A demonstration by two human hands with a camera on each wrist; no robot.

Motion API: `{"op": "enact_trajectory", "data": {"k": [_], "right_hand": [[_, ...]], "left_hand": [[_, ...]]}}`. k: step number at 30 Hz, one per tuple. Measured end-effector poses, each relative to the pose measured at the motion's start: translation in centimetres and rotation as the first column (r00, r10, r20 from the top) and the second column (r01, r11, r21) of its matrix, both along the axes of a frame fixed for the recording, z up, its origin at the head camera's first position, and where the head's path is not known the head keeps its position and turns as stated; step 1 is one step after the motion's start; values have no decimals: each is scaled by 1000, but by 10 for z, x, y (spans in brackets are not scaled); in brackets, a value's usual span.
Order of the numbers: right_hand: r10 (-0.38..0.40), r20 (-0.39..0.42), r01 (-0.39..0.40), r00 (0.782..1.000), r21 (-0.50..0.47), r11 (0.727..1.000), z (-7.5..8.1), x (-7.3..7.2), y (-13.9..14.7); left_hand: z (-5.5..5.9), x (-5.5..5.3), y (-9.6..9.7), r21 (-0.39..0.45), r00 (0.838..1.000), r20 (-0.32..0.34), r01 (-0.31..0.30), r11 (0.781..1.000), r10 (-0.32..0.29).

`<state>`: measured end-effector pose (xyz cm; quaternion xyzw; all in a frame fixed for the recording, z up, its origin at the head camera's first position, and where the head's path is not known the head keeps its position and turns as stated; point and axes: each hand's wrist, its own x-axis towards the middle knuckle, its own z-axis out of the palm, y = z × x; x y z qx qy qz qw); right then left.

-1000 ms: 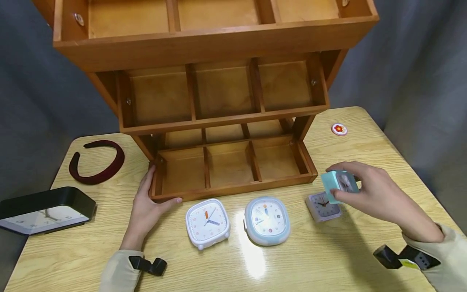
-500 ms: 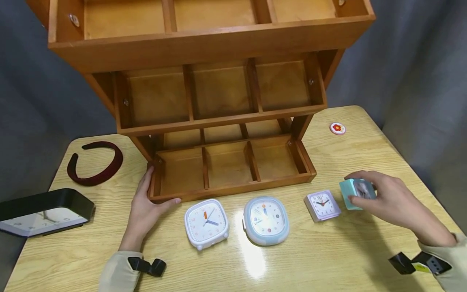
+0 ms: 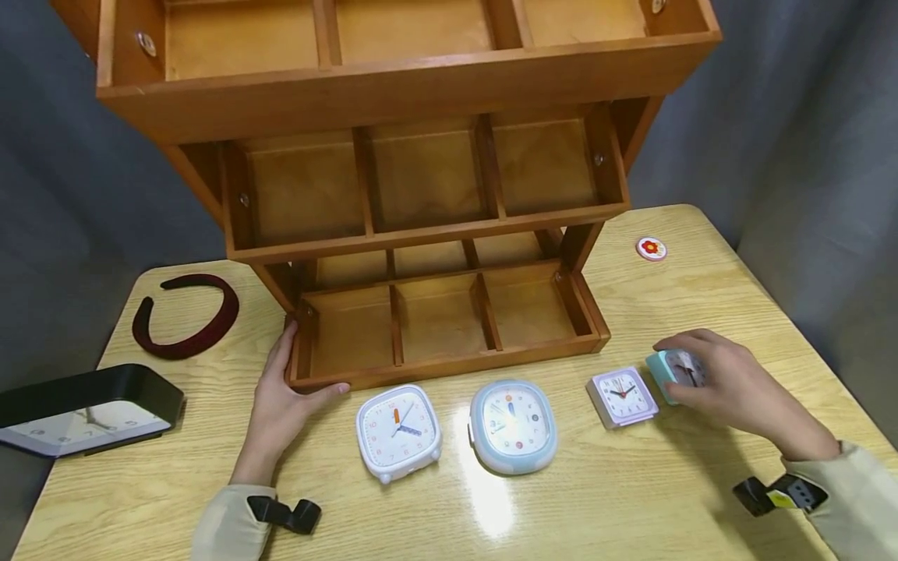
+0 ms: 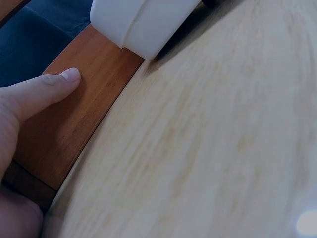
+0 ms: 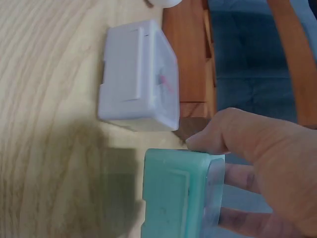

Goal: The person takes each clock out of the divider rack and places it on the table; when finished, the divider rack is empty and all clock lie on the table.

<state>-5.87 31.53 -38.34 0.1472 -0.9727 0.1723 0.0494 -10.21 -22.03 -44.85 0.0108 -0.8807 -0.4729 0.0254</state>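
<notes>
My right hand (image 3: 726,389) grips a small teal alarm clock (image 3: 673,372) between thumb and fingers, close over the table and just right of a small lilac square alarm clock (image 3: 622,396). In the right wrist view the teal clock (image 5: 173,193) casts a shadow on the wood, beside the lilac clock (image 5: 131,74). My left hand (image 3: 284,397) rests at the front left corner of a tiered wooden organizer (image 3: 449,366). Its thumb lies straight along the lowest tray's front, its fingers along the left side. In the left wrist view the thumb (image 4: 49,89) touches the wooden front (image 4: 84,99).
A white alarm clock (image 3: 398,432) and a pale blue one (image 3: 514,427) lie before the organizer. Left are a black clock (image 3: 91,413) and a dark red headband (image 3: 203,335). A round flower badge (image 3: 652,248) lies at the back right. The upper trays overhang the table.
My right hand carries the teal clock from over the lilac clock to the right, then slightly back left and down beside it. My left hand stays at the organizer's corner.
</notes>
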Motion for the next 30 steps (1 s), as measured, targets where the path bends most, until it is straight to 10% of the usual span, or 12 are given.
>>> {"op": "enact_trajectory", "data": {"k": [11,30], "right_hand": [[-17,117,17,993,2,1000,-13,-1,3],[18,89,-20,996,26,999,-21,2,-1]], "left_hand": [[2,3,0,2,1000,-6,9,1000,-9],[2,6,-5,-3,1000,24,-6,1000,6]]}}
